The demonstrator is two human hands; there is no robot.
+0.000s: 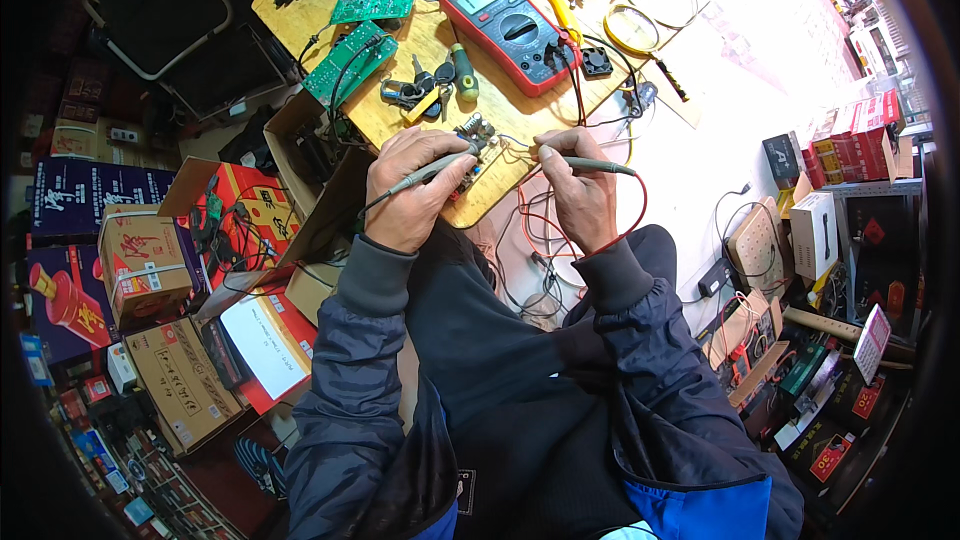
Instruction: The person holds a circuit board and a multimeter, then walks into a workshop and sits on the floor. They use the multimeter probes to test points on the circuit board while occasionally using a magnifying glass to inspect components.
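My left hand [402, 190] is closed around a grey test probe [425, 173] with a black lead. Beside its fingertips, at the table's near edge, sits a small circuit board [474, 170] with coils and other parts on it; whether the fingers also grip the board is hidden. My right hand [583, 202] pinches a second grey test probe [598, 166] with a red lead, its tip pointing left toward the board. Contact between the tips and the board is too small to make out. A red multimeter [510, 30] with a dial lies farther back on the table.
On the wooden table [440, 35] lie two green circuit boards [374, 3], a green-handled screwdriver [464, 72], keys [425, 80], a magnifying glass [631, 31] and a small black fan [597, 61]. Cables hang below its near edge. Cardboard boxes [150, 265] stand at the left.
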